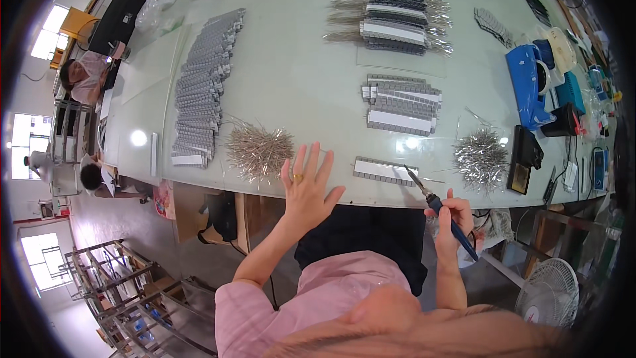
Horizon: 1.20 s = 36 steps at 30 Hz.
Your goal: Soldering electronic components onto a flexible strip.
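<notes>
At the lower middle of the frame the left hand (306, 184) is spread flat, fingers apart and holding nothing, over the near edge of the table (291, 86) — it seems to lean there for support, just right of a loose pile of thin metal pins (258, 150). The right hand (454, 215), at the lower right, is closed around a soldering iron (442, 211) with a blue handle, held like a pen so that the tip points up and to the left. This tip ends just beside a small grey strip of parts (384, 170) lying at the table edge, between the two hands; I cannot tell if it touches. Farther right lies a second pile of pins (481, 157). Higher in the frame more grey strips (402, 104) are stacked in the centre, and a long column of them (204, 83) runs at the upper left — probably sorted in groups to stay within reach.
</notes>
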### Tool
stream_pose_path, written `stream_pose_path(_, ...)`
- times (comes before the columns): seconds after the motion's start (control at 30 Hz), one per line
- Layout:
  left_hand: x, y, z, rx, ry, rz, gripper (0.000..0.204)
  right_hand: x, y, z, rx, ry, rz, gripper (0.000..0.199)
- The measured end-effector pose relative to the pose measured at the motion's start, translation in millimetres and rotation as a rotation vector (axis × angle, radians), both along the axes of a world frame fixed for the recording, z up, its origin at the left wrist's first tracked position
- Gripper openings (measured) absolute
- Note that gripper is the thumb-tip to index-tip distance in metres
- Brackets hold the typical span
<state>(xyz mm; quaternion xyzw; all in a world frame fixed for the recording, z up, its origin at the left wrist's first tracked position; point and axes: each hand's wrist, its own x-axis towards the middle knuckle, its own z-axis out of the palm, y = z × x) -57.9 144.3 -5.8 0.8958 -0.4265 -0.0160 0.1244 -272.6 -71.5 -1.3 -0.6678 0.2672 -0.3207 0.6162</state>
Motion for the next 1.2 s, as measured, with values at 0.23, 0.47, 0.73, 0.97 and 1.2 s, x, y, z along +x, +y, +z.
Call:
stream_pose_path(0.23,18,3,-3,-0.183,-0.114,0.0,0.068,15,6,6,-0.042,0.036,0.054,0.008)
stream_pose_path(0.47,14,2,-8,-0.245,-0.002,-0.201,0.062,38,18,17,-0.132,0.094,0.155,0.008)
stream_pose_path(0.73,10,0,-13,-0.243,-0.029,-0.217,0.06,58,25,28,-0.266,0.219,0.255,0.009)
stream_pose_path(0.97,11,0,-13,-0.223,-0.026,-0.234,0.06,68,29,26,-0.36,0.221,0.268,0.008)
stream_pose_path(1.2,12,1,-14,-0.218,-0.025,-0.241,0.061,78,27,30,-0.368,0.235,0.315,0.012)
